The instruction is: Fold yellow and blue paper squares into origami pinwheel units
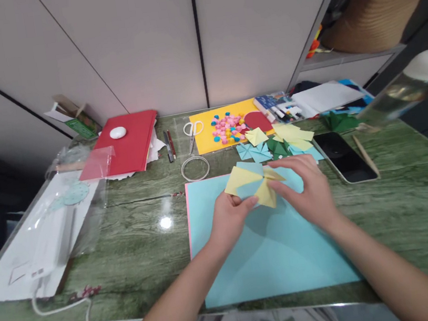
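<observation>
Both hands hold a folded paper piece [240, 176] in pale yellow and light blue, raised above a light blue sheet [244, 262]. My left hand [229, 217] pinches its lower left side, thumb in front and fingers behind. On the right side, my right hand [307, 187] grips a yellow fold between thumb and fingers. The light blue sheet lies flat on the green table [137, 235], with a pink edge showing at its left. Behind the hands lie loose folded papers: a yellow one [256, 136], blue ones [252, 152] and green ones [278, 147].
White scissors [193, 130] and a ring [195, 168] lie behind the sheet. Pink, blue and yellow bits [229, 126] rest on yellow paper [202, 117]. A phone [343, 155] and a bottle [406, 85] are at right. A red folder [128, 146] and power strip [52, 241] are at left.
</observation>
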Demonstrator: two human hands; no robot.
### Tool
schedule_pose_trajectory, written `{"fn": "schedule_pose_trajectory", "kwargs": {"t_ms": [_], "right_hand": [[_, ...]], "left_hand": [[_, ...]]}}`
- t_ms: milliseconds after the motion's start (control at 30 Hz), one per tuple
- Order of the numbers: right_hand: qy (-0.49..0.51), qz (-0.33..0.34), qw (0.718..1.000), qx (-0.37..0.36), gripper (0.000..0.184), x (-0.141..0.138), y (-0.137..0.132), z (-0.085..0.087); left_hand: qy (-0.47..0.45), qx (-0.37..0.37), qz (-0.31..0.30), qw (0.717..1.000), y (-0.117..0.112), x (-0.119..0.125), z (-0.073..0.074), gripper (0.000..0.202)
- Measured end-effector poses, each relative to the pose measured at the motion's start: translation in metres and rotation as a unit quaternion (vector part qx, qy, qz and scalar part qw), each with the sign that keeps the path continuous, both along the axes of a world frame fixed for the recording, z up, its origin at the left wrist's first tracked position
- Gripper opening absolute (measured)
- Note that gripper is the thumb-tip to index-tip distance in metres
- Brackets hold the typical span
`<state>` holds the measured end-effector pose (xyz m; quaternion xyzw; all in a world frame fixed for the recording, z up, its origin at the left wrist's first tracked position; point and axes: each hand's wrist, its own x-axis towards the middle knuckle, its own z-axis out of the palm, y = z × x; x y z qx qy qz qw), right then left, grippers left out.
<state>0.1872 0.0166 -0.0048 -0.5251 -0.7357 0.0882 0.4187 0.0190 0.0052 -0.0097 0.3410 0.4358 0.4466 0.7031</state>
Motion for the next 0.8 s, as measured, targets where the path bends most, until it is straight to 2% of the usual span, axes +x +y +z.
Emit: {"fn": "schedule_pose_trajectory", "kwargs": {"t_ms": [133,300,433,600,800], "right_hand": [[0.044,0.044,0.992,-0.113,0.013,0.0037,0.0052,0.0028],[0.101,0.035,0.981,-0.165,0.013,0.0050,0.0053,0.0020],[0.105,0.030,0.980,-0.164,0.012,0.0030,0.0044,0.0000],[0.094,0.034,0.983,-0.154,0.011,0.0006,0.0038,0.0002],[0.080,0.020,0.987,-0.136,0.010,-0.0017,0.0024,-0.0010]], "left_hand": [[0.045,0.032,-0.031,0.998,-0.0002,-0.0018,0.0018,0.036],[-0.040,0.021,-0.032,0.998,-0.0012,-0.0015,0.0006,0.042],[-0.067,0.014,-0.007,0.998,-0.0006,-0.0006,-0.0023,0.029],[-0.068,0.029,-0.017,0.997,-0.0001,-0.0013,-0.0049,0.029],[-0.056,0.035,-0.003,0.998,-0.0017,-0.0010,-0.0004,0.021]]}}
